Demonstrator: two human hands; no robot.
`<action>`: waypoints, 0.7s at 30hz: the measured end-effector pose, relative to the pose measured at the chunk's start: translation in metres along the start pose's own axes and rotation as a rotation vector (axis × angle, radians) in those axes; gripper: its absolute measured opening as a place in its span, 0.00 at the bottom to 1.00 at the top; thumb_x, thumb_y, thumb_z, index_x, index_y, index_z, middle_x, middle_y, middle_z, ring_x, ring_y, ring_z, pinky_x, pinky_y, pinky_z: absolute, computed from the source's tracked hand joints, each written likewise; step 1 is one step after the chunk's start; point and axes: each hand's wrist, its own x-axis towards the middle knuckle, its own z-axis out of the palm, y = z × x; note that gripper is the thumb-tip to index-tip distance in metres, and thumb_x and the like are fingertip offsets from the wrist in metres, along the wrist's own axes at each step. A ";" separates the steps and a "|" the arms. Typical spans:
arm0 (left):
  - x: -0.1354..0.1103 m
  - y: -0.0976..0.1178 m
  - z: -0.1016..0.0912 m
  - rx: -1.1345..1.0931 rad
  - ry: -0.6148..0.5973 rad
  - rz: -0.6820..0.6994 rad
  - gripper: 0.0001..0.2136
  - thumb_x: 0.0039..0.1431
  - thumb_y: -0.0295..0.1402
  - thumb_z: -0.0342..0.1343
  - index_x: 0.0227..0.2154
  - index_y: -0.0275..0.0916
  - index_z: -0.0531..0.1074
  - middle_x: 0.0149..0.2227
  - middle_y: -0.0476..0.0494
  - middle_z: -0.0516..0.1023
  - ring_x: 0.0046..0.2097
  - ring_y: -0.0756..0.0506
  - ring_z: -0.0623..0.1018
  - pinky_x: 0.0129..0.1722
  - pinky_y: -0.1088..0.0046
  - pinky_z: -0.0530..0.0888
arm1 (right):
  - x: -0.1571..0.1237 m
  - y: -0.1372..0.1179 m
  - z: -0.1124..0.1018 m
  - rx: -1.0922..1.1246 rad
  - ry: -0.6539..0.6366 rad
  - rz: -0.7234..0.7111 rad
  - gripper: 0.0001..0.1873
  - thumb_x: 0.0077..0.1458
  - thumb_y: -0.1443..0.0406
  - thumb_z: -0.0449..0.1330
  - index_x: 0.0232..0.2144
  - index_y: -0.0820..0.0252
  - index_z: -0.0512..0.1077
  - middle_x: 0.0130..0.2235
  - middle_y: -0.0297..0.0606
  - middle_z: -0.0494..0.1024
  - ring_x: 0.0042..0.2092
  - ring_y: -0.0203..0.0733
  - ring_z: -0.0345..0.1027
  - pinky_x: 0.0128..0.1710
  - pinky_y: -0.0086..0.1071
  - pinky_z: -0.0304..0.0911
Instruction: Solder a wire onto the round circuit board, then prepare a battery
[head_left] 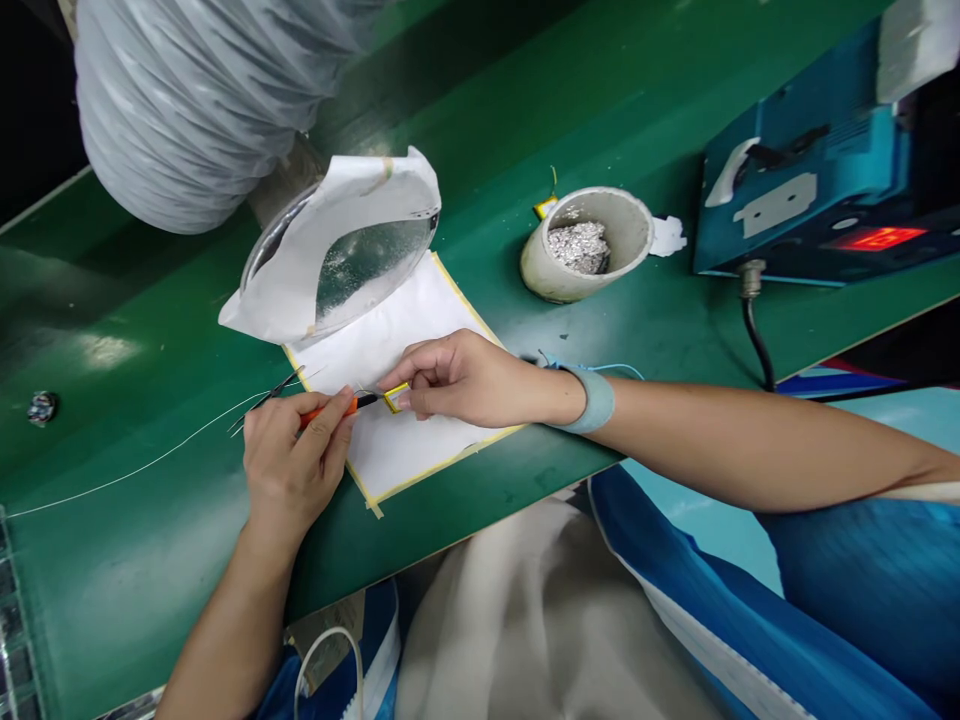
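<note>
My left hand (292,465) is closed on a thin orange-handled tool (330,408) whose dark tip points right. The tip meets a small yellow-wrapped part (395,397). My right hand (457,378) pinches that part against a white mat (390,450) edged with yellow tape. A light blue strap (596,400) circles my right wrist. A thin wire (150,465) runs from near my left hand's fingers away to the left across the green table (150,560). A dark, thin, tweezer-like piece (274,392) sticks out above my left hand.
A round lens (360,265) partly covered in white paper leans over the mat. A white cup (585,245) of silver scraps stands behind my right hand. A blue unit (817,170) with a red display and a black cable (757,340) sits at the right. A ribbed white hose (187,100) hangs at the upper left.
</note>
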 end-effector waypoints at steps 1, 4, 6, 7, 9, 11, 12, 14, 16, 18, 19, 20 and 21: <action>0.001 0.000 0.000 0.002 0.006 0.017 0.17 0.71 0.29 0.67 0.60 0.47 0.81 0.43 0.44 0.85 0.42 0.45 0.80 0.46 0.63 0.68 | 0.000 0.000 0.000 -0.003 0.002 -0.002 0.19 0.59 0.62 0.68 0.50 0.65 0.87 0.28 0.32 0.82 0.29 0.35 0.72 0.30 0.29 0.62; 0.002 0.000 0.000 0.004 0.015 0.055 0.18 0.69 0.28 0.69 0.59 0.46 0.80 0.43 0.44 0.85 0.41 0.44 0.80 0.46 0.63 0.68 | 0.000 0.001 0.000 -0.017 0.005 -0.009 0.17 0.60 0.62 0.68 0.49 0.64 0.87 0.29 0.32 0.82 0.29 0.35 0.71 0.30 0.29 0.63; 0.003 0.000 0.000 0.000 0.016 0.065 0.17 0.68 0.28 0.70 0.58 0.46 0.80 0.42 0.44 0.85 0.40 0.44 0.80 0.46 0.62 0.69 | 0.000 0.001 0.000 -0.026 0.013 -0.012 0.16 0.60 0.62 0.69 0.48 0.64 0.87 0.28 0.32 0.81 0.29 0.35 0.71 0.29 0.28 0.63; 0.003 0.000 0.000 -0.004 0.017 0.065 0.17 0.68 0.28 0.70 0.58 0.46 0.80 0.42 0.44 0.86 0.40 0.44 0.80 0.46 0.62 0.69 | 0.000 0.001 0.000 -0.031 0.019 -0.015 0.16 0.60 0.62 0.69 0.47 0.64 0.87 0.29 0.32 0.81 0.29 0.35 0.71 0.29 0.28 0.62; 0.003 0.001 0.000 -0.027 0.022 0.049 0.17 0.69 0.27 0.69 0.58 0.44 0.80 0.44 0.43 0.86 0.42 0.43 0.82 0.47 0.62 0.71 | 0.000 0.001 0.000 -0.038 0.025 -0.020 0.15 0.61 0.63 0.69 0.47 0.63 0.87 0.30 0.33 0.82 0.29 0.35 0.72 0.29 0.28 0.63; 0.002 0.001 0.001 -0.080 0.031 0.012 0.19 0.70 0.25 0.67 0.61 0.42 0.78 0.47 0.41 0.87 0.47 0.42 0.84 0.48 0.63 0.74 | 0.000 0.002 0.001 -0.036 0.029 -0.016 0.15 0.61 0.64 0.69 0.48 0.62 0.88 0.32 0.34 0.84 0.31 0.35 0.75 0.30 0.28 0.66; 0.002 0.002 0.001 -0.115 0.039 -0.010 0.20 0.70 0.24 0.65 0.63 0.42 0.77 0.48 0.40 0.87 0.49 0.42 0.85 0.49 0.64 0.75 | 0.000 0.002 0.002 -0.033 0.035 -0.007 0.14 0.61 0.65 0.68 0.48 0.62 0.88 0.33 0.35 0.84 0.32 0.36 0.77 0.31 0.28 0.68; 0.000 0.003 0.001 -0.195 0.046 -0.038 0.23 0.71 0.23 0.64 0.66 0.43 0.75 0.50 0.40 0.87 0.50 0.43 0.85 0.49 0.66 0.77 | -0.001 0.001 0.004 -0.018 0.042 0.023 0.14 0.62 0.68 0.66 0.48 0.62 0.87 0.34 0.35 0.85 0.32 0.36 0.78 0.31 0.28 0.70; 0.000 0.006 -0.001 -0.262 0.035 -0.034 0.24 0.72 0.23 0.63 0.67 0.45 0.75 0.50 0.41 0.87 0.48 0.43 0.85 0.47 0.66 0.77 | -0.001 0.001 0.006 0.023 0.045 0.063 0.15 0.62 0.70 0.65 0.48 0.63 0.86 0.34 0.35 0.85 0.31 0.35 0.79 0.32 0.27 0.72; 0.000 0.009 -0.002 -0.284 0.010 -0.022 0.21 0.72 0.23 0.63 0.64 0.46 0.78 0.48 0.42 0.87 0.46 0.44 0.85 0.45 0.66 0.76 | -0.001 0.001 0.008 0.070 0.043 0.095 0.14 0.61 0.71 0.66 0.48 0.63 0.85 0.33 0.34 0.85 0.30 0.35 0.79 0.32 0.27 0.73; 0.000 0.010 -0.002 -0.273 0.000 -0.020 0.20 0.72 0.24 0.63 0.62 0.46 0.80 0.47 0.42 0.86 0.45 0.44 0.85 0.45 0.65 0.75 | -0.001 0.001 0.009 0.082 0.042 0.105 0.13 0.61 0.71 0.66 0.47 0.63 0.85 0.33 0.33 0.85 0.30 0.35 0.79 0.32 0.27 0.73; 0.001 0.011 -0.002 -0.252 -0.005 -0.019 0.18 0.72 0.24 0.63 0.60 0.46 0.81 0.46 0.42 0.86 0.45 0.44 0.85 0.45 0.65 0.74 | -0.001 0.002 0.009 0.082 0.041 0.111 0.12 0.61 0.71 0.67 0.46 0.63 0.84 0.33 0.33 0.85 0.30 0.36 0.79 0.32 0.27 0.73; 0.001 0.012 -0.002 -0.230 -0.004 -0.020 0.16 0.72 0.23 0.63 0.58 0.46 0.81 0.46 0.43 0.86 0.45 0.44 0.85 0.46 0.64 0.73 | -0.001 0.002 0.010 0.071 0.038 0.114 0.11 0.61 0.70 0.68 0.46 0.63 0.84 0.33 0.33 0.85 0.30 0.36 0.80 0.32 0.27 0.73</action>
